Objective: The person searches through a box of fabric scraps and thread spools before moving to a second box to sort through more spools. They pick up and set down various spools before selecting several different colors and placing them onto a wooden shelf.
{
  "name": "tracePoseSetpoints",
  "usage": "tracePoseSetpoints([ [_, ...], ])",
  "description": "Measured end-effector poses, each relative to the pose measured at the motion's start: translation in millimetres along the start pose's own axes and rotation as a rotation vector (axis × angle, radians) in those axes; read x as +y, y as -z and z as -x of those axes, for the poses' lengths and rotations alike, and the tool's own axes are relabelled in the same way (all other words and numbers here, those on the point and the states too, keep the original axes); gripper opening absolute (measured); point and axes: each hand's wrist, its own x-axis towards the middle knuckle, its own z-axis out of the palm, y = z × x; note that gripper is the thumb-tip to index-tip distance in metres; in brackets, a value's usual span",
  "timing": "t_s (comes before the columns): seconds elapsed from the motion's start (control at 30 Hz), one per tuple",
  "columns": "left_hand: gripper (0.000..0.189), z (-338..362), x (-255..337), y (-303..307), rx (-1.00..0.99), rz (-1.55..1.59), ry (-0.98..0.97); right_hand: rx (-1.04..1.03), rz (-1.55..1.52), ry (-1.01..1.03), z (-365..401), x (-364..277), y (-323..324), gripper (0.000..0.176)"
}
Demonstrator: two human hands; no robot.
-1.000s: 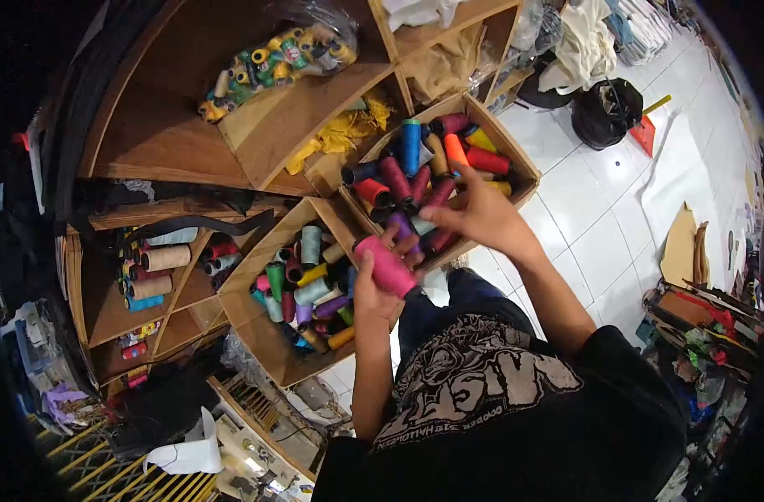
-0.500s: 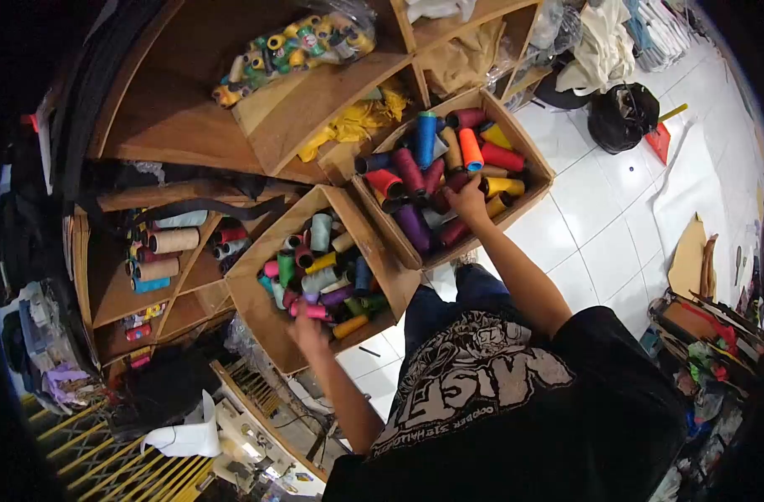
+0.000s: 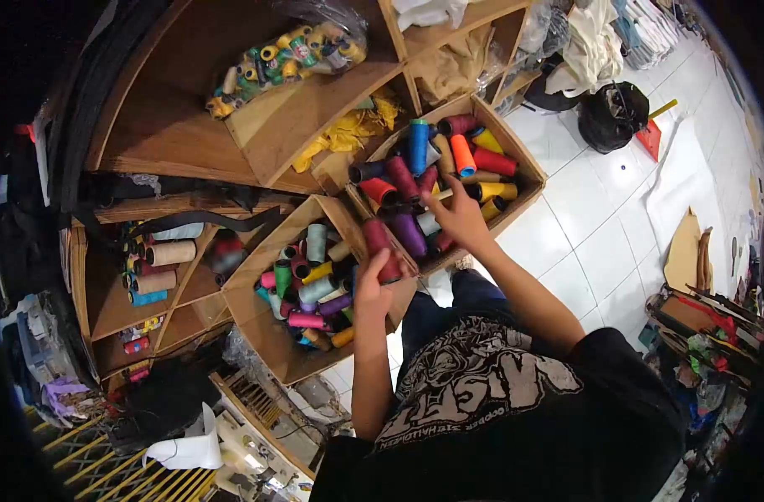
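My left hand (image 3: 372, 289) is wrapped round a dark red thread spool (image 3: 380, 248), held over the near wall between two wooden boxes. My right hand (image 3: 459, 213) reaches over the right wooden box (image 3: 517, 197) with its fingers spread above the spools. That box holds several large spools, among them a blue one (image 3: 418, 147), an orange one (image 3: 463, 156) and a purple one (image 3: 407, 235). In the left wooden box (image 3: 261, 335) lie several spools, including a pink one (image 3: 306, 320) and a pale green one (image 3: 316, 243).
Wooden shelves (image 3: 173, 125) stand beyond the boxes, with a bag of small spools (image 3: 286, 63) and yellow cloth (image 3: 340, 138). A black bag (image 3: 612, 117) sits on the white tiled floor (image 3: 587, 226). At the lower left is a sewing machine (image 3: 244, 456).
My left hand has moved from the left box up and right and now holds the dark red spool. My right hand has drawn back a little, its fingers now spread.
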Motion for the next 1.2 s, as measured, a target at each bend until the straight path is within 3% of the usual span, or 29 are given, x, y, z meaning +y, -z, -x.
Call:
tracePoseSetpoints([
  [0.03,0.041,6.3,2.3,8.1,0.061,0.033,-0.076,0.037,0.025,-0.029,-13.5,6.0,-4.0,0.08],
  [0.13,0.042,32.1,14.5,59.5,0.292,0.314,-0.358,0.125,0.212,0.146,-58.9,70.0,-43.4,0.072],
  [0.2,0.043,62.6,41.8,65.0,0.472,0.434,-0.435,0.098,0.293,0.113,-68.2,64.8,-55.3,0.07],
  [0.27,0.044,80.9,42.4,110.0,0.484,0.384,-0.273,0.05,0.327,0.08,-71.2,59.5,-64.7,0.072],
  [0.3,0.045,85.5,46.2,112.3,0.485,0.358,-0.195,0.125,0.361,0.114,-72.1,57.5,-71.4,0.069],
  [0.43,0.054,73.8,31.1,86.8,0.292,0.161,-0.065,0.018,0.366,0.035,-82.3,62.2,-70.2,0.047],
  [0.53,0.058,41.5,19.7,60.5,0.169,0.073,-0.109,-0.188,-0.304,-0.258,-72.7,79.6,-61.0,0.051],
  [0.67,0.045,2.8,3.1,16.3,0.091,0.107,-0.016,-0.581,-0.153,-0.09,16.9,16.3,-17.6,0.068],
  [0.73,0.04,-9.1,0.8,-0.1,0.024,0.145,0.069,-0.386,-0.124,0.032,21.6,28.7,-16.0,0.07],
  [0.8,0.036,-10.3,1.7,10.1,0.036,0.197,0.012,-0.303,-0.084,-0.219,-2.2,23.9,-0.2,0.071],
  [0.83,0.033,-6.8,4.0,17.3,0.033,0.243,-0.049,-0.132,-0.113,-0.085,-17.9,34.5,-6.4,0.07],
  [0.87,0.031,-0.4,7.5,26.4,0.036,0.289,-0.109,-0.097,-0.06,-0.04,-33.2,45.1,-8.6,0.068],
  [1.0,0.034,42.0,40.6,68.3,0.506,0.229,-0.388,0.076,0.151,0.107,-91.2,40.7,-36.8,0.06],
  [1.07,0.037,60.0,43.6,111.6,0.968,0.092,-0.367,0.147,0.242,0.132,-117.9,49.7,-59.0,0.061],
  [1.2,0.031,70.3,22.7,165.6,0.813,0.069,-0.38,0.202,0.287,0.049,-128.6,41.2,-78.8,0.069],
])
